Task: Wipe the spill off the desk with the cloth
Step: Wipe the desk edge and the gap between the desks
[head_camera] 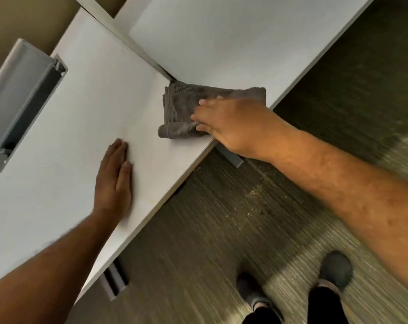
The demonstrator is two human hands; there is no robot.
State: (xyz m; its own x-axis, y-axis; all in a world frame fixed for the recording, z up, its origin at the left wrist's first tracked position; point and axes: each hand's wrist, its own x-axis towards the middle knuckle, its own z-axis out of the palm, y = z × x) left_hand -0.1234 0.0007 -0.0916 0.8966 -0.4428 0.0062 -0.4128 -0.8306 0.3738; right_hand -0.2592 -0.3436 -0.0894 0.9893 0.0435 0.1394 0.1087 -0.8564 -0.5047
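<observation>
A folded grey cloth (186,106) lies on the white desk (86,108), close to its front edge and beside the seam with a second white desk. My right hand (228,126) presses on the cloth's right half, fingers spread over it and the thumb curled under its near corner. My left hand (115,181) rests flat on the desk, palm down, fingers together, to the left of the cloth and apart from it. A faint yellowish smear shows on the desk near my left hand; I cannot make out any clear spill.
An open grey cable-tray flap (23,90) stands up at the desk's far left. The adjoining white desk (221,38) lies beyond the seam. Below the front edge is striped carpet (221,230) with crumbs, my two shoes (334,270), and grey brackets (114,281) under the desktop.
</observation>
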